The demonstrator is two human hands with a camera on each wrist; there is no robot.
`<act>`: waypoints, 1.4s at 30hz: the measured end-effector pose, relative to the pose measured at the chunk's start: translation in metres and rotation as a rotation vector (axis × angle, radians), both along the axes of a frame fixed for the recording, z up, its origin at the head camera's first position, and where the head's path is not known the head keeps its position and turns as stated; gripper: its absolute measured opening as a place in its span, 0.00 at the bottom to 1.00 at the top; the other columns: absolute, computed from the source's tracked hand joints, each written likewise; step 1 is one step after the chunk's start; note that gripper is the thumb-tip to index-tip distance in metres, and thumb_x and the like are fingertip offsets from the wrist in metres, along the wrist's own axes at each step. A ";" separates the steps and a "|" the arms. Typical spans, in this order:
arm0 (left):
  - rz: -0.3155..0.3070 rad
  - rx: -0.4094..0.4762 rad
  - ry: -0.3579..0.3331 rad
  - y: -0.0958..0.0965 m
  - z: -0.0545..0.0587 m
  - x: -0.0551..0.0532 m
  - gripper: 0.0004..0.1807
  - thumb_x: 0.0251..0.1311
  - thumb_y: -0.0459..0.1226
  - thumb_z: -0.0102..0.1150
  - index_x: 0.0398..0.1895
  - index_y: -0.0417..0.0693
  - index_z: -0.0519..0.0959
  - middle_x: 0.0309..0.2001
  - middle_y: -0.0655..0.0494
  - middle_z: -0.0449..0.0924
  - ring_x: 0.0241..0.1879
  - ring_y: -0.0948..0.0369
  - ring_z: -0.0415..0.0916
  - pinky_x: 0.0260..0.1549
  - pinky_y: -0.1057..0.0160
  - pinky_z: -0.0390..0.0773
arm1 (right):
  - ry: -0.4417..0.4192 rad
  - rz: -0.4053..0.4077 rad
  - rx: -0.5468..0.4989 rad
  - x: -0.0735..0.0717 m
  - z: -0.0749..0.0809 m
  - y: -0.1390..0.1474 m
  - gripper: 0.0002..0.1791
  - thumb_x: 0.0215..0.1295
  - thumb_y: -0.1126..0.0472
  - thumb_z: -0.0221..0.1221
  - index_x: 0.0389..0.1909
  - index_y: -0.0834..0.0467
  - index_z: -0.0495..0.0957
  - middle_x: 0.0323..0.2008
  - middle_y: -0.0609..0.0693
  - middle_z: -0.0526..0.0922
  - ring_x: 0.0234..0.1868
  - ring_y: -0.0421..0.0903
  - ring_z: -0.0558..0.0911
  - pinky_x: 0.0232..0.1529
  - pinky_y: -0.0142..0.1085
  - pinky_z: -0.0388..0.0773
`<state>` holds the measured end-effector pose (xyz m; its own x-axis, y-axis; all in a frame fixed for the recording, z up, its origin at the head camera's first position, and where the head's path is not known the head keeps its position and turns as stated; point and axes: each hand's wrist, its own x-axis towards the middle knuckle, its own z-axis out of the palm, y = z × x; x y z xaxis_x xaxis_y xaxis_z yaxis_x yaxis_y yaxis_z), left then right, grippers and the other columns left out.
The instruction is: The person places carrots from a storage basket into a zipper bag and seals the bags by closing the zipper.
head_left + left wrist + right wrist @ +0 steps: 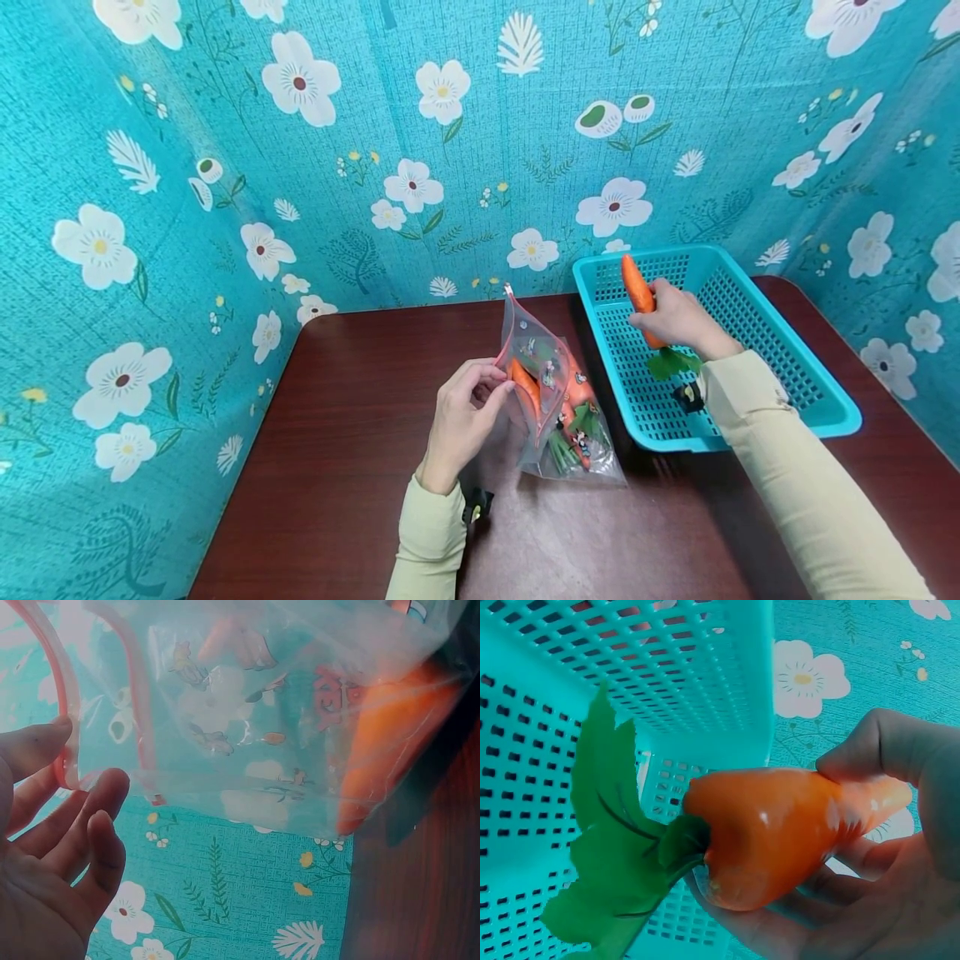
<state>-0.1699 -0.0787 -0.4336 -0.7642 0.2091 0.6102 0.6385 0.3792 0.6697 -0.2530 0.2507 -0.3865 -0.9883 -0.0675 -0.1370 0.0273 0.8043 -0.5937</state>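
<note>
My right hand [675,317] grips an orange carrot [757,825] over the turquoise basket [626,400]. Green leaves [622,840] hang from the carrot's thick end, and its narrow tip points up and away in the head view. With thumb and fingers my left hand [465,412] pinches the red-edged rim of a clear zip bag [217,750], whose mouth gapes. Inside the bag lie carrots [576,383] with green tops, and another carrot [525,385] shows through the opening. Small cartoon figures are printed on the plastic.
A dark reddish-brown table [360,433] carries the bag and the basket, which stands at its right side. Behind and beside it hangs a turquoise flowered cloth [465,133]. Each wrist wears a small black device [477,505].
</note>
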 end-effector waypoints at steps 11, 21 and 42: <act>0.014 -0.028 0.020 0.000 -0.001 0.000 0.05 0.61 0.38 0.64 0.36 0.48 0.78 0.43 0.54 0.81 0.29 0.67 0.73 0.25 0.71 0.75 | 0.036 -0.007 -0.060 0.005 0.008 -0.004 0.31 0.66 0.56 0.56 0.61 0.71 0.57 0.46 0.70 0.74 0.36 0.57 0.80 0.29 0.40 0.78; 0.005 -0.011 0.028 0.001 -0.002 -0.001 0.04 0.60 0.36 0.64 0.35 0.47 0.78 0.42 0.50 0.82 0.28 0.66 0.73 0.24 0.71 0.75 | 0.087 -0.006 -0.098 0.012 0.012 -0.009 0.32 0.66 0.56 0.58 0.63 0.68 0.57 0.52 0.70 0.72 0.43 0.61 0.80 0.33 0.43 0.80; 0.003 -0.011 0.026 -0.001 -0.002 0.000 0.04 0.61 0.37 0.63 0.36 0.47 0.79 0.46 0.51 0.82 0.30 0.65 0.74 0.25 0.64 0.78 | 0.149 -0.056 -0.186 0.021 0.032 -0.026 0.33 0.68 0.49 0.56 0.65 0.64 0.58 0.54 0.65 0.73 0.48 0.60 0.78 0.37 0.44 0.79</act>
